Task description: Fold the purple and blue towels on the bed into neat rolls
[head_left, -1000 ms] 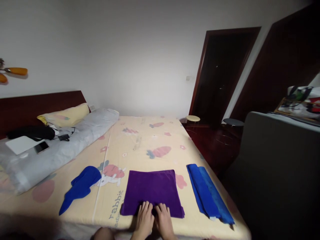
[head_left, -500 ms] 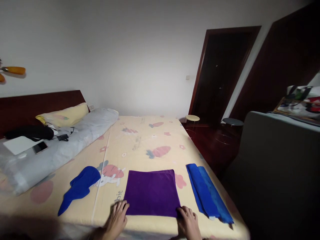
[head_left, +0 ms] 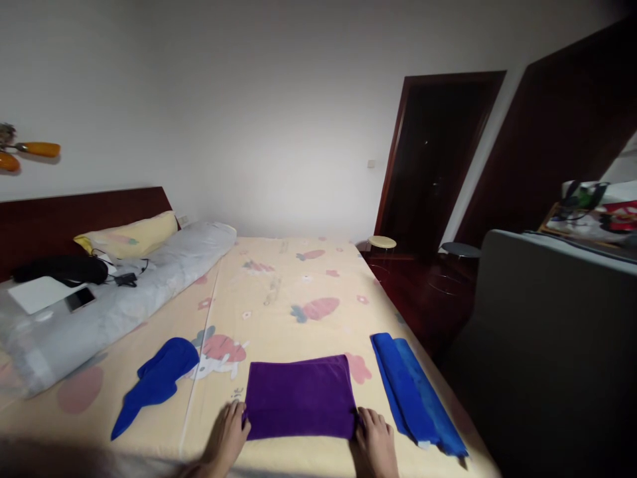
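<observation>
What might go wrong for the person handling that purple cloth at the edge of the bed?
The purple cloth lies close to the near edge of the bed, with the left hand and right hand at its two near corners; a tug toward the body could slide it off. Pulling unevenly might skew the fold, since each hand grips only a corner. The folded blue towel lies close to the right hand, so a wide sweep could knock it out of shape.

- A home bedroom
- Bed [head_left: 298, 312] with cartoon carrot sheet, pillow [head_left: 130, 234] and wooden headboard [head_left: 74, 216]
- Dark wooden door [head_left: 432, 159]; phone [head_left: 79, 299] on bedding
</observation>
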`<state>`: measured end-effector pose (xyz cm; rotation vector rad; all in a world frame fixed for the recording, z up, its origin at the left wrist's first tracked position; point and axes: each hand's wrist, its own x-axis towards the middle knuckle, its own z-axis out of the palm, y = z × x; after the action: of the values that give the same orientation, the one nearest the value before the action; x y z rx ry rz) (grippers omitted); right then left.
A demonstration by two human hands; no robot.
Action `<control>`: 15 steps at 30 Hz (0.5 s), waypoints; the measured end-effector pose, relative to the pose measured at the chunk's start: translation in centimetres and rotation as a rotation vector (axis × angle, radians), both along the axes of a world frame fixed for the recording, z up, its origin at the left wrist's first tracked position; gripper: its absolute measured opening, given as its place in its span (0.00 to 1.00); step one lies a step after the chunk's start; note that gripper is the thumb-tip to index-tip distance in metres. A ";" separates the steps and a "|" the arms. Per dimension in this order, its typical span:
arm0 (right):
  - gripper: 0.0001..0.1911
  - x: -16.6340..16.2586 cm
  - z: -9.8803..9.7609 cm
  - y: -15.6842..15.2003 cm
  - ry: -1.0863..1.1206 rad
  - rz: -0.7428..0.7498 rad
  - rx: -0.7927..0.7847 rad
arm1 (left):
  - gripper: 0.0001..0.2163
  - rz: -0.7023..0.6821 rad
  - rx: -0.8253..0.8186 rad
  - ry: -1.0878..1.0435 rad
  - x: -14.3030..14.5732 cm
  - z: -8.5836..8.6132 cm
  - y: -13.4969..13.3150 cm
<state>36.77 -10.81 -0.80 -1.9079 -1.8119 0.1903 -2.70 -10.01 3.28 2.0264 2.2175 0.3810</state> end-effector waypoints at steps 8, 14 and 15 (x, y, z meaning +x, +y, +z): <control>0.20 -10.2 0.4 -0.6 -0.010 0.357 0.016 | 0.25 -0.340 -0.092 -0.020 11.3 -3.3 -1.0; 0.22 -7.0 -1.5 -0.7 -0.068 0.312 -0.007 | 0.27 -0.249 -0.227 0.011 7.6 -4.6 -1.2; 0.22 -5.4 -2.0 -0.7 -0.079 0.275 0.001 | 0.27 -0.227 -0.202 0.039 5.9 -4.4 -1.3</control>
<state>31.32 -11.48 -2.78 -1.6810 -2.1231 0.2100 3.22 -11.36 -1.13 2.1569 1.9268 0.0909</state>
